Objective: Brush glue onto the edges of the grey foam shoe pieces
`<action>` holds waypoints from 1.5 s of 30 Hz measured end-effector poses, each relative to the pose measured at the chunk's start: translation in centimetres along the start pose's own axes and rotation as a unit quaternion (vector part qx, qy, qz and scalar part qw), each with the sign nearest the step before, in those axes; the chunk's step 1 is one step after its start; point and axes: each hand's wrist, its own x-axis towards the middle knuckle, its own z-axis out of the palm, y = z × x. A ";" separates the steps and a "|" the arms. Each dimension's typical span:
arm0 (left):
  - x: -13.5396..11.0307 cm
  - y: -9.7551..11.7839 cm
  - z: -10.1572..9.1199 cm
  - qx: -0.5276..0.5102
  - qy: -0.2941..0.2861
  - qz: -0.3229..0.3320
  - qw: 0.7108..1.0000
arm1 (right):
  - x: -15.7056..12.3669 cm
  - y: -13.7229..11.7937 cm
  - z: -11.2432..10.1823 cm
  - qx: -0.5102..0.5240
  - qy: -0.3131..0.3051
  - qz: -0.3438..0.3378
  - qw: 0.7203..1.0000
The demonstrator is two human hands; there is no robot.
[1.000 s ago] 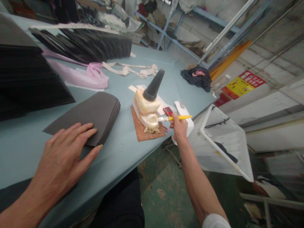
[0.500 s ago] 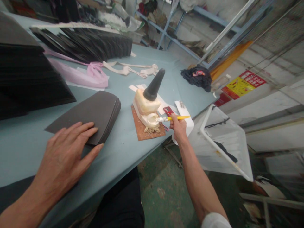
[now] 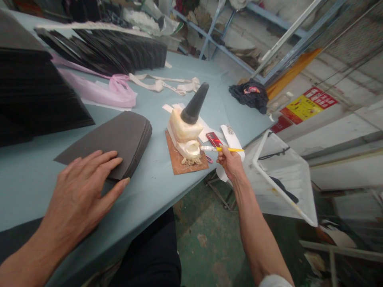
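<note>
In the head view, the left hand point(image 3: 85, 185) lies on a stack of dark grey sheets point(image 3: 119, 139) on the near left part of the table point(image 3: 149, 195). Its grip is relaxed: the fingers spread over the top sheet, and the thumb points right beside the stack's near edge. The right hand point(image 3: 229, 161) is closed around a brush point(image 3: 213, 148) with a yellow handle, held roughly level over the right edge of the table, its pale, caked end pointing left. That end is just beside the round mouth point(image 3: 192, 151) of a cream-coloured bottle point(image 3: 186, 129); at this blur it seems to be clear of the rim, though a light touch is possible.

The bottle sits on a brown board point(image 3: 177, 168), right of the grey stack, with a black cone point(image 3: 195, 104) standing tilted on top and crusty clumps point(image 3: 191, 161) below the mouth. A red box point(image 3: 214, 139) lies just beyond the right hand, next to a white strip point(image 3: 231, 137).

Farther off on the table are a pink bag point(image 3: 119, 95), a cream strap point(image 3: 157, 85) and a leaning row of black sheets point(image 3: 122, 50). A taller black stack point(image 3: 36, 91) stands at the far left, and a dark cloth point(image 3: 251, 95) lies at the far right. A whitish bin point(image 3: 257, 191) is right of the table.
</note>
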 end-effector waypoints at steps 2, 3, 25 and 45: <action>0.0 0.1 0.0 -0.004 -0.009 -0.010 1.000 | -0.1 0.1 0.6 0.004 0.000 0.002 1.000; 0.1 0.1 -0.1 -0.006 -0.012 -0.015 1.000 | -0.1 0.3 1.1 0.005 -0.002 0.004 1.000; 0.2 0.2 -0.4 -0.007 -0.010 -0.003 1.000 | 0.7 2.1 3.6 -0.004 0.069 -0.026 0.997; 0.1 0.3 0.0 0.002 -0.001 0.001 1.000 | 1.1 2.1 3.9 0.011 0.103 -0.014 0.994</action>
